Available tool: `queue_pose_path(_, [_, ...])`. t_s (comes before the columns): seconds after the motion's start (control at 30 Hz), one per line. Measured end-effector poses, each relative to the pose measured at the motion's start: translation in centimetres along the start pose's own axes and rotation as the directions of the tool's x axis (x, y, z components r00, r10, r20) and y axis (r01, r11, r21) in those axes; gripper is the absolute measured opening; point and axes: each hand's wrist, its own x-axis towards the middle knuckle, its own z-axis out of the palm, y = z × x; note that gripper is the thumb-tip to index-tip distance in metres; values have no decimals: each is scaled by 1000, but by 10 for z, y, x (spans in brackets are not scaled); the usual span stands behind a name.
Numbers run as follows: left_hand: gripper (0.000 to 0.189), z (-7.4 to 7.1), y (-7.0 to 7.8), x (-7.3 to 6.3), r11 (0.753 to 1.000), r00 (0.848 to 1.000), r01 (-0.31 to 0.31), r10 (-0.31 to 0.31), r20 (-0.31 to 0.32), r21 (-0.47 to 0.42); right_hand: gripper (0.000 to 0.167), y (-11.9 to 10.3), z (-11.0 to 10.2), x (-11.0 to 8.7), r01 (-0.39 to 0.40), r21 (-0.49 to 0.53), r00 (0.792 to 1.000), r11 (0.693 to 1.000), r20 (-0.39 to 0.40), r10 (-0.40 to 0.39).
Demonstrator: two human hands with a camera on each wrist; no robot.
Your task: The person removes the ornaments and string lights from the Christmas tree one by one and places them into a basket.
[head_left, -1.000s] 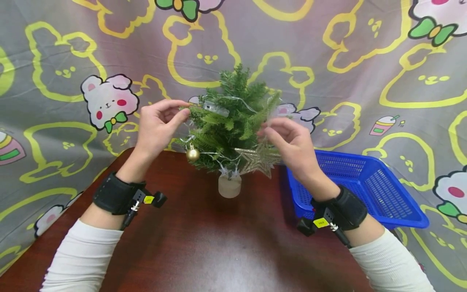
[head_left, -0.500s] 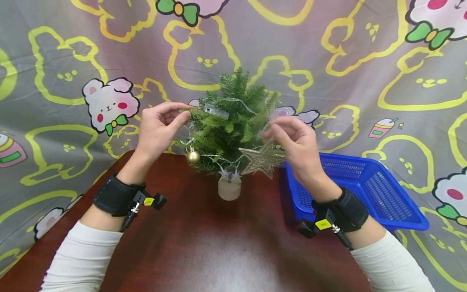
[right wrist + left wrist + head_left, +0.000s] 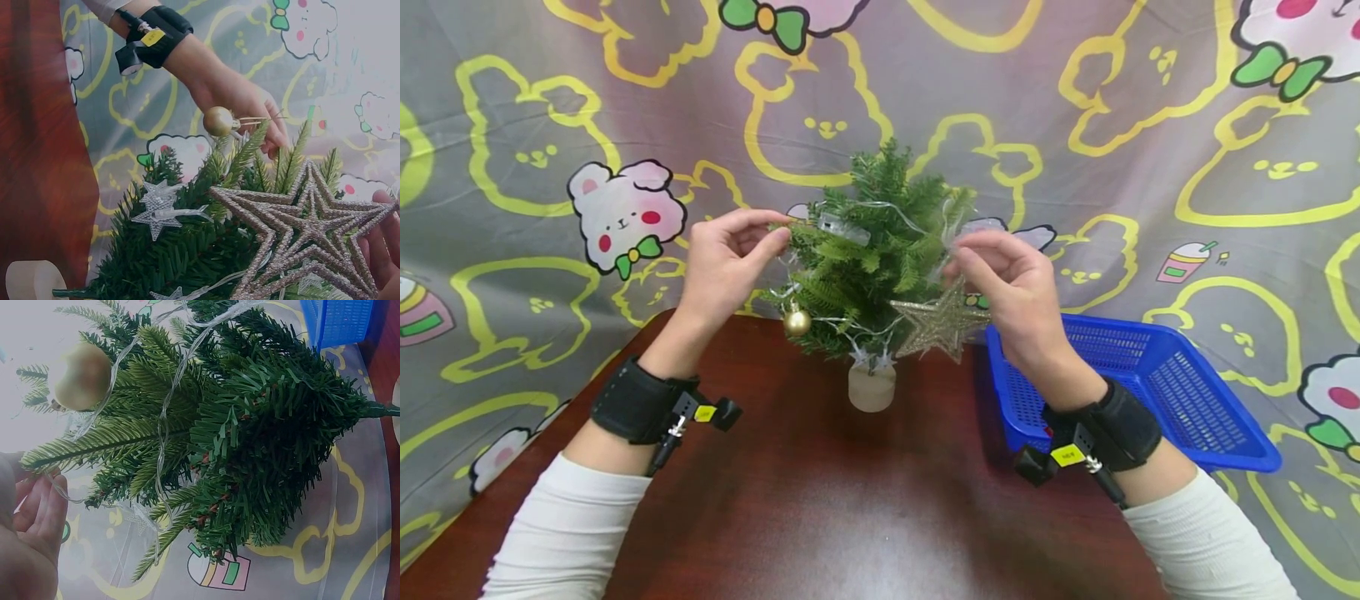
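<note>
A small artificial Christmas tree (image 3: pixel 880 250) with a pale round base (image 3: pixel 872 387) stands on the table. My left hand (image 3: pixel 726 262) pinches a branch tip on its left side; in the left wrist view this branch (image 3: pixel 94 440) reaches the fingers. Below that hand hangs a gold ball ornament (image 3: pixel 797 319). On the right, my right hand (image 3: pixel 1011 287) holds a glittery gold star (image 3: pixel 934 321) by one point, in front of the lower branches. In the right wrist view, the star (image 3: pixel 312 228) covers part of the tree, with fingertips behind its right point.
A clear string of lights (image 3: pixel 891 208) with star-shaped pieces (image 3: pixel 156 209) winds round the tree, and its clear battery box (image 3: pixel 844 227) sits among upper branches. A blue plastic basket (image 3: pixel 1210 400) stands right of the tree. Behind hangs a patterned grey cloth (image 3: pixel 670 100).
My right hand and the star have shifted slightly to the right, away from the trunk. The left hand stays at the branch tip.
</note>
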Motion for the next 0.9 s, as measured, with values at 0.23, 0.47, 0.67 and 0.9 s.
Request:
queue_pose_path(0.23, [18, 0, -1, 0, 1000, 1000, 7, -7, 0, 9, 15, -2, 1, -2, 3, 22, 1000, 1000, 11, -4])
queue_pose_path(0.47, [18, 0, -1, 1, 1000, 1000, 3, -3, -4, 15, 12, -6, 2, 0, 22, 39, 1000, 999, -7, -22])
queue_pose_path(0.67, [18, 0, -1, 2, 1000, 1000, 3, -3, -4, 15, 11, -11, 3, 3, -87, 141, 995, 986, -28, 91])
queue_pose_path(0.9, [17, 0, -1, 1, 1000, 1000, -1, 1, 1, 3, 11, -17, 4, 9, -164, 203, 979, 965, -84, 184])
